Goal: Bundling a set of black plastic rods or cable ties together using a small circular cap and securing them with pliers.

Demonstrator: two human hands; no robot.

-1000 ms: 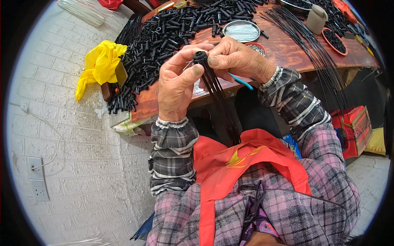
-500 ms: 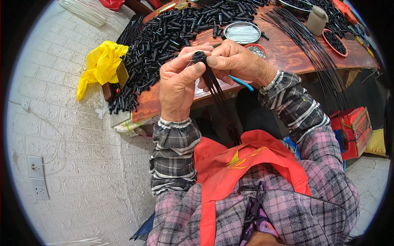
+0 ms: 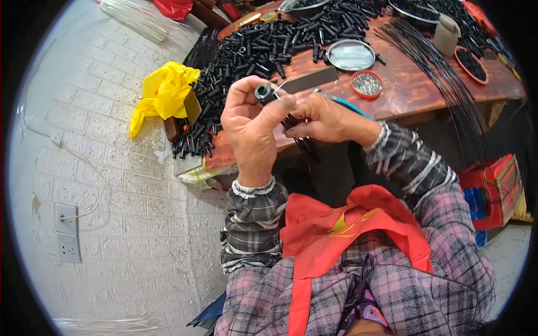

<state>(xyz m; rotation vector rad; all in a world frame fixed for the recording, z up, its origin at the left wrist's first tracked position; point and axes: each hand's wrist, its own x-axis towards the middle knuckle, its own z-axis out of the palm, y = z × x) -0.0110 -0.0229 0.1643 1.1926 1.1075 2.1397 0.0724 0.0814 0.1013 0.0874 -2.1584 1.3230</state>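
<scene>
1. Wall (image 3: pixel 112 224) of pale brick on the left, with a socket plate (image 3: pixel 67 232) low down and a thin white wire running up from it.
2. Yellow bag (image 3: pixel 165 92) hangs off the left end of the wooden table (image 3: pixel 414 89), just beside the near edge of the heap of black tubes (image 3: pixel 269 45).
3. Left hand (image 3: pixel 252 126) is raised over the near table edge, thumb and fingers closed narrow on a short black tube (image 3: pixel 262 92). The tube's open end faces up toward the camera, so its long axis points roughly at the viewer.
4. Key relation: a thin wire (image 3: pixel 282 85) sticks out up and right of the tube mouth. The right hand (image 3: pixel 328 119) sits just right of the tube, touching the left hand's fingers, so it is the nearer hand for the wire end.
5. Right hand is pinched shut on a bundle of thin black rods (image 3: pixel 305 147) that droops below both hands; a blue tool (image 3: pixel 350 105) also lies across it.
6. Far right of the hands: a round metal lid (image 3: pixel 351 54), a small red dish of metal bits (image 3: pixel 366 84), a long fan of black rods (image 3: pixel 443 73), a beige mug (image 3: pixel 446 35).
7. Red box (image 3: pixel 493 190) stands on the floor at right.
</scene>
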